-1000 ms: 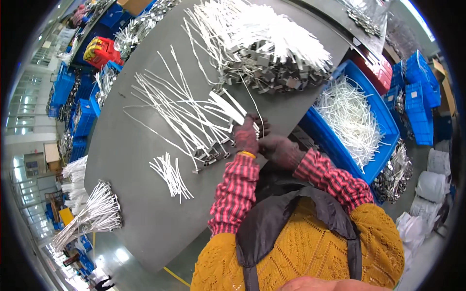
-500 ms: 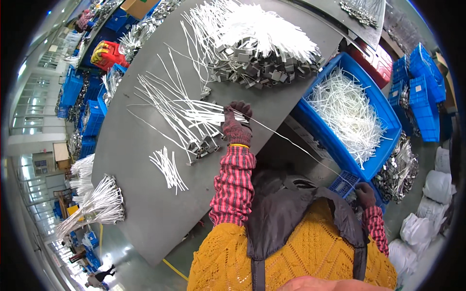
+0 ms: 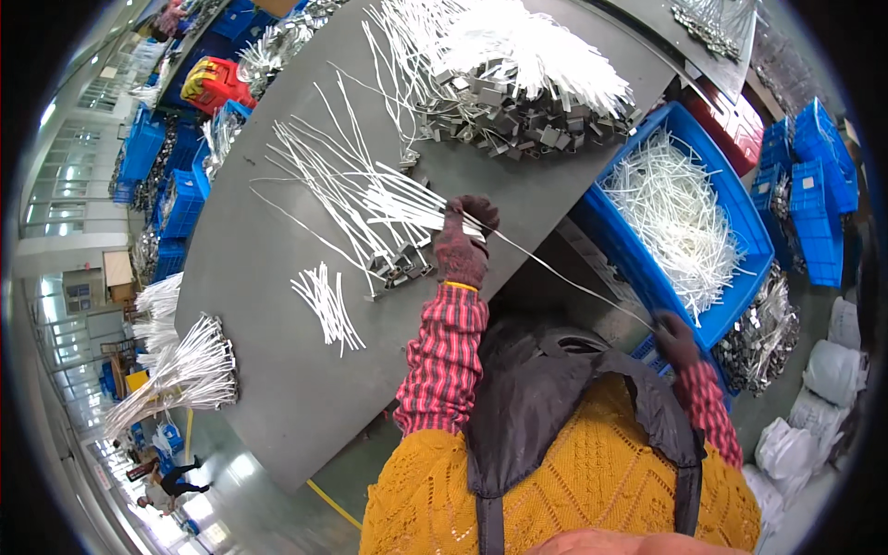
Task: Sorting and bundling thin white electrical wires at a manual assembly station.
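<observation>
Apparently pulling, needing firm hold: dark-gloved left hand (image 3: pixel 463 248) grips white strips (image 3: pixel 416 218) over grey table (image 3: pixel 268 393); dark-gloved right hand (image 3: pixel 676 342), right of it, thin white wire (image 3: pixel 546 265).

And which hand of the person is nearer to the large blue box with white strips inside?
The right. The right hand is close by the lower corner of the blue box; the left hand is farther, left of the box, over the table.

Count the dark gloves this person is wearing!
2. One is on the left hand, gripping white tubes over the gray table. The other is on the blurry right hand, by the big blue bin, holding a white strand. Neither is hidden.
</observation>
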The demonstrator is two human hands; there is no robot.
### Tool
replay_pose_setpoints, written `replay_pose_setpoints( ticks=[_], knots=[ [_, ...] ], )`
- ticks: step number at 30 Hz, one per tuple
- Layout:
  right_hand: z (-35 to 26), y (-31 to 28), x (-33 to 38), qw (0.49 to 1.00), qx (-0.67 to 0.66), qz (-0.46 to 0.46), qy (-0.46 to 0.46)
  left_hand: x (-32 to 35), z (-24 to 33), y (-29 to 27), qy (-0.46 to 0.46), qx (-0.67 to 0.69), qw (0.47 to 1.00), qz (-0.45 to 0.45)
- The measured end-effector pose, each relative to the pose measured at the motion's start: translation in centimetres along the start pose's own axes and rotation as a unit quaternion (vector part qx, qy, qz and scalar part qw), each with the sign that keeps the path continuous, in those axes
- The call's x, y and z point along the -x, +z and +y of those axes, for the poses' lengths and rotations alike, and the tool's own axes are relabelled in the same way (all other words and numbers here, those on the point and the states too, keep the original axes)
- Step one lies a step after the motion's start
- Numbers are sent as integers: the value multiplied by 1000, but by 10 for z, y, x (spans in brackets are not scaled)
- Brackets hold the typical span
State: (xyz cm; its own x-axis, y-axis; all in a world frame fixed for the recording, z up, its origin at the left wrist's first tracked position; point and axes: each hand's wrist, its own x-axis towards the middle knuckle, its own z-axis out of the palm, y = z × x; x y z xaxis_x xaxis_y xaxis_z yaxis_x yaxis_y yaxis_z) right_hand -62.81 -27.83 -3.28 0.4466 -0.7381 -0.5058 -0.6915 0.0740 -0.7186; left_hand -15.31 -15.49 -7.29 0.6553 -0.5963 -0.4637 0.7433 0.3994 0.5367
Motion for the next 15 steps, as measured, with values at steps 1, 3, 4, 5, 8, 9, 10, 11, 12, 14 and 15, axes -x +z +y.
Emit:
replay_pose_setpoints(
  ticks=[1, 3, 4, 5, 8, 9, 10, 11, 12, 14, 15],
  knots=[
    [-33, 28, -21, 997, -44, -58, 33, 5, -6, -1, -2, -34, 999, -2],
    [-105, 86, -61, 988, 43, -105, -103, 15, -17, -2, 6, -46, 999, -28],
    [-140, 120, -80, 971, 35, -109, -211, 19, -20, -4, 15, -69, 997, -20],
    [-173, 147, -90, 955, -32, -154, -253, 27, -23, -7, 59, -91, 994, -33],
    [-249, 225, -111, 960, -20, -132, -244, 36, -9, -20, 175, -460, 870, -14],
    [-265, 239, -116, 962, -20, -130, -238, 35, 0, -24, 254, -531, 808, -33],
    [-278, 254, -121, 964, -20, -128, -232, 29, 11, -27, 203, -464, 862, 13],
    [-288, 268, -128, 953, -15, -143, -267, 21, 24, -30, 150, -391, 906, 59],
    [-296, 277, -138, 947, 4, -167, -273, 13, 36, -33, 96, -311, 940, 103],
    [-306, 289, -164, 931, 42, -147, -332, 4, 71, -51, 106, -488, 853, 155],
    [-313, 295, -180, 919, 89, -139, -357, 5, 81, -59, 66, -448, 870, 197]
  ],
)
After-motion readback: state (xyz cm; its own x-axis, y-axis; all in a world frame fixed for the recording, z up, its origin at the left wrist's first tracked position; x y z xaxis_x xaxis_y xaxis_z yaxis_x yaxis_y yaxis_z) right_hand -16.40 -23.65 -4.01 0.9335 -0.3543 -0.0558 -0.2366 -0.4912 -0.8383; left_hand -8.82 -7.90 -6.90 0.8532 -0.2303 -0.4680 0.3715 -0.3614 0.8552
